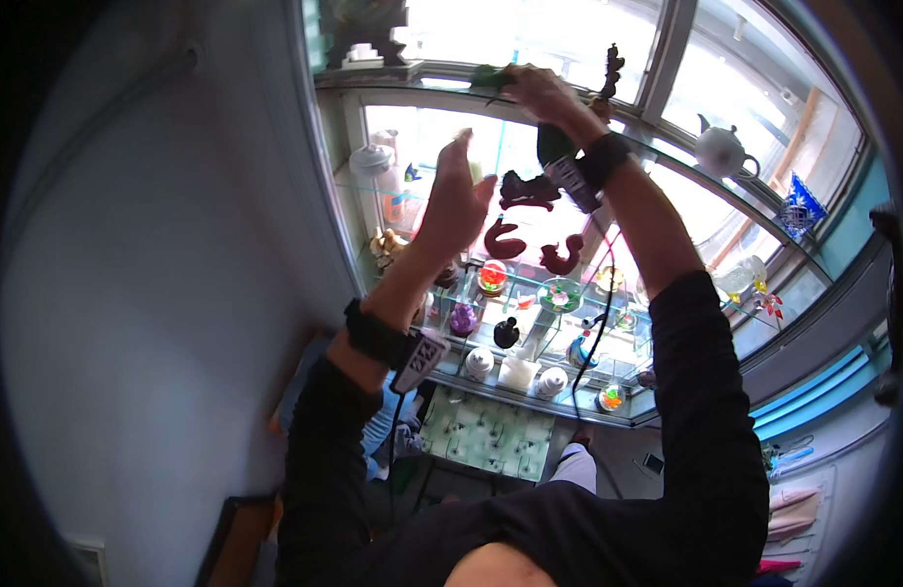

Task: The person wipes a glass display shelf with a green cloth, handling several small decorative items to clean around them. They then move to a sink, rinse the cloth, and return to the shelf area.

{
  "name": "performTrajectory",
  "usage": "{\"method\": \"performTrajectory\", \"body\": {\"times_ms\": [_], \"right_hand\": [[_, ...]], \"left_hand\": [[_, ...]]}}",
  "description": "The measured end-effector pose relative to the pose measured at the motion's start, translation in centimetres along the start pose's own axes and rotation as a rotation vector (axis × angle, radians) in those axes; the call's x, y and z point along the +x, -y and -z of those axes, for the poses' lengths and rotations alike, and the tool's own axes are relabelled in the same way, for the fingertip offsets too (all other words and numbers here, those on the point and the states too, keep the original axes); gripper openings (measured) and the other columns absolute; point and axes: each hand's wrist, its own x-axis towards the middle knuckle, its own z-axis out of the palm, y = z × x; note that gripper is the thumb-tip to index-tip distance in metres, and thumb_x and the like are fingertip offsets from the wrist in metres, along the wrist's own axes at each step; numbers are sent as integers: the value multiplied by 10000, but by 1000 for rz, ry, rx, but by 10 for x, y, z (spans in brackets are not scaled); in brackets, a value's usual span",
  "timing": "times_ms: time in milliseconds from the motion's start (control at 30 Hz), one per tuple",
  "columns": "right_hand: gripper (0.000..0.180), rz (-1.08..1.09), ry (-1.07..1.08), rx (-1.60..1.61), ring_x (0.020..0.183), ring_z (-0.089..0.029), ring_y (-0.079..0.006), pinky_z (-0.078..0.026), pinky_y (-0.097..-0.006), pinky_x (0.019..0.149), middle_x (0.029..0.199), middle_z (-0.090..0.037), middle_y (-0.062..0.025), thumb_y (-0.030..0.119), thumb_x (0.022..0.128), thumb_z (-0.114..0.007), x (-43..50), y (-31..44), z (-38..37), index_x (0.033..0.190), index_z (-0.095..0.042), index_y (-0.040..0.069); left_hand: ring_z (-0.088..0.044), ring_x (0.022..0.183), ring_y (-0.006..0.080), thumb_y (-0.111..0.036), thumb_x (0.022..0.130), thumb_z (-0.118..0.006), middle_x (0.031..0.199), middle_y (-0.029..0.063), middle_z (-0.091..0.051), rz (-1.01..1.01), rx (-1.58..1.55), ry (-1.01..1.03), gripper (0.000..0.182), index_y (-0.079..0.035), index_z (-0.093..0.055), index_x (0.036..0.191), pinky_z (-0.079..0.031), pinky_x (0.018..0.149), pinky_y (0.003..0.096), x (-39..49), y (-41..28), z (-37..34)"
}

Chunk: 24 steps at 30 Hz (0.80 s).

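Observation:
My right hand (541,94) reaches up to the top glass shelf, its fingers bent over a green object (489,78), blurred and of unclear kind. Lower and to the left, my left hand (455,198) is raised before the shelves, holding nothing, its thumb apart from its fingers. Between my forearms a dark carved ornament (528,191) stands on a shelf, with two reddish-brown curved figurines (504,241) below it. A dark green shape (554,145) shows under the top shelf, partly behind my right wrist. Each wrist wears a black strap with a small device and cable.
A white teapot (719,150) and a blue cut-glass piece (800,207) stand on the right of the top shelf. Lower shelves hold white lidded jars (479,363), a purple ornament (463,320) and glass pieces. A green patterned tabletop (488,433) lies below; a wall (143,293) borders the left.

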Motion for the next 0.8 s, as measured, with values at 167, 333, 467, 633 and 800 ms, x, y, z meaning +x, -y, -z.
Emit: {"method": "performTrajectory", "body": {"times_ms": [167,333,467,633,800], "right_hand": [[238,373,-318,60,857,-639,-315,-521,-420,729,940,-637,-119,24,834,-525,-27,5,-5,1047,-595,104],[229,238,-219,21,891,-641,-293,-517,-405,772,965,-639,-120,12,832,-560,-78,-16,31,1038,-605,100],[204,192,-339,72,904,-640,-285,-510,-395,804,961,-637,-124,22,847,-568,-129,-41,67,1043,-603,69],[251,-287,-160,-158,950,-628,-314,-491,-400,844,984,-632,-146,37,860,-547,-138,-83,84,1106,-589,67],[268,204,-209,26,953,-623,-310,-488,-392,850,1008,-629,-152,-4,861,-539,-147,-81,73,1123,-577,40]], "left_hand": [[-355,1319,351,-29,840,-514,1385,295,-361,222,-312,-32,644,71,-219,1404,-279,1086,385,39,11,-27],[-416,1266,349,-44,847,-559,1350,248,-415,259,-325,44,607,44,-283,1380,-326,1055,383,5,3,-52],[-300,1357,284,-15,877,-517,1450,193,-306,264,-333,206,624,-21,-226,1429,-262,1103,415,-29,-14,-56],[-380,1282,350,-35,843,-561,1388,244,-340,185,-293,253,653,32,-231,1402,-367,1033,382,-57,-41,-62],[-403,1260,333,-30,847,-569,1350,234,-380,182,-274,280,613,26,-276,1383,-426,985,380,-74,-44,-67]]}}
